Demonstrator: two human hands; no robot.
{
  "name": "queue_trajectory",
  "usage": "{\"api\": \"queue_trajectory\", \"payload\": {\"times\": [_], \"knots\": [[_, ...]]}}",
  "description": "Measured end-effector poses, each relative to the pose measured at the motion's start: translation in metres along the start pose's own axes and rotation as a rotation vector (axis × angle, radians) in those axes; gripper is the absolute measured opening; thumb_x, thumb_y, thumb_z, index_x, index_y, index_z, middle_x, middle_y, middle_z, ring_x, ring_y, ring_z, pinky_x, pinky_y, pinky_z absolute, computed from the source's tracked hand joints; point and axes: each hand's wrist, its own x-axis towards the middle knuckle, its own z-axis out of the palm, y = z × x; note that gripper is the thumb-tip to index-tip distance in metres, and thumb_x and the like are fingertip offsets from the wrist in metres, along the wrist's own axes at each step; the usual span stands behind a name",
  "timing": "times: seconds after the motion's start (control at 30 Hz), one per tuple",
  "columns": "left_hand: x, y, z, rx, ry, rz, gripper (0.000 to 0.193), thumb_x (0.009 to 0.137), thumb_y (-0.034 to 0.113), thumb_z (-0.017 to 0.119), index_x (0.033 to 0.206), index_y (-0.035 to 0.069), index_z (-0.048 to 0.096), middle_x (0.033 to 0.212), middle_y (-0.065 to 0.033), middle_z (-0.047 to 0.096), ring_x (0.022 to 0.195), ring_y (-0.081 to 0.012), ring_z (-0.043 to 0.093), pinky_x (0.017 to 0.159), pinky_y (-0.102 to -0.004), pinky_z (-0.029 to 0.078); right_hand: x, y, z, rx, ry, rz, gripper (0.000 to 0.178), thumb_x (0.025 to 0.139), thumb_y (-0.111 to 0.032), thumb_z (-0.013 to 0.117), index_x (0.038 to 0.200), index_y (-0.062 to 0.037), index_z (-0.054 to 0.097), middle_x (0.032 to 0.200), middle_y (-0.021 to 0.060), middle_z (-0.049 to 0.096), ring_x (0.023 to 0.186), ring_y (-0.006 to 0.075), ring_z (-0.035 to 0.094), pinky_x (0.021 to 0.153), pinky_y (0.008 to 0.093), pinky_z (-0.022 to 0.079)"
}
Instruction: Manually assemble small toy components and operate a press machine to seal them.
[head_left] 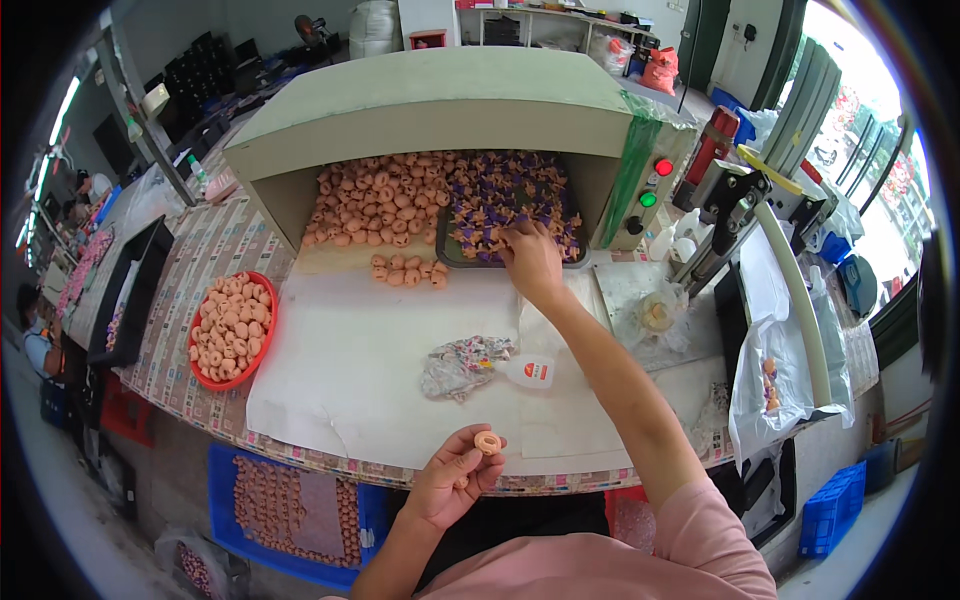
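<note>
Near the table's front edge, my left hand (460, 472) holds a hollow peach doll head (488, 443) between thumb and fingers, its round opening facing up. A second peach piece (461, 482) shows lower in the same palm. My right hand (532, 262) reaches forward into a dark tray (455, 262) of small purple-and-orange figure pieces (500, 190). Its fingers are bent and drawn together among the pieces; what they pinch is hidden. Left of the tray lies a heap of peach heads (375, 200), with several more (408, 270) in front of it.
A pale green box-shaped hood (430, 110) arches over heap and tray. A red basket of heads (268, 335) stands left. A crumpled cloth (455, 368) and white bottle (530, 371) lie mid-table. A lever press (735, 205) stands right; a blue crate (225, 500) sits below the table.
</note>
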Motion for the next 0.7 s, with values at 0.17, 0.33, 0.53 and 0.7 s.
{"api": "queue_trajectory", "payload": {"times": [0.17,0.33,0.53,0.7], "knots": [[-0.008,0.005,0.0,0.016,0.001,0.015,0.033,0.095,0.005,0.053,0.128,0.007,0.051,0.119,-0.0159,0.059,0.1,-0.0188,0.064,0.086,-0.0307,0.055,0.011,0.021,0.018,0.112,-0.052,0.069,0.012,0.074,-0.007,0.068,0.086,-0.0063,0.068,0.095,0.0128,0.062,0.093,0.0351,0.057,0.078,0.0437,0.048],[-0.006,0.022,-0.01,-0.022,0.021,0.039,0.033,0.095,0.006,0.053,0.128,0.007,0.05,0.117,-0.0157,0.06,0.099,-0.0193,0.064,0.086,-0.03,0.056,-0.015,-0.025,-0.028,0.58,-0.035,0.186,0.01,0.088,-0.008,0.064,0.088,-0.0015,0.057,0.09,0.0089,0.062,0.077,0.0208,0.064,0.068,0.0295,0.05],[0.022,0.029,-0.004,0.051,-0.01,0.028,0.032,0.095,0.007,0.055,0.127,0.007,0.052,0.113,-0.0096,0.063,0.098,-0.0164,0.065,0.087,-0.0282,0.055,-0.12,-0.068,-0.088,1.065,-0.41,0.442,0.012,0.09,-0.009,0.065,0.095,-0.0004,0.057,0.099,0.0045,0.061,0.085,0.012,0.06,0.074,0.0243,0.049],[0.03,0.015,-0.002,0.092,-0.005,0.019,0.034,0.095,0.008,0.056,0.128,0.005,0.05,0.111,-0.0091,0.063,0.097,-0.0162,0.065,0.087,-0.0283,0.055,-0.158,-0.072,-0.123,0.845,-0.48,0.188,0.023,0.078,0.001,0.073,0.1,-0.0046,0.071,0.103,0.008,0.062,0.093,0.0173,0.06,0.077,0.0253,0.049]]}}
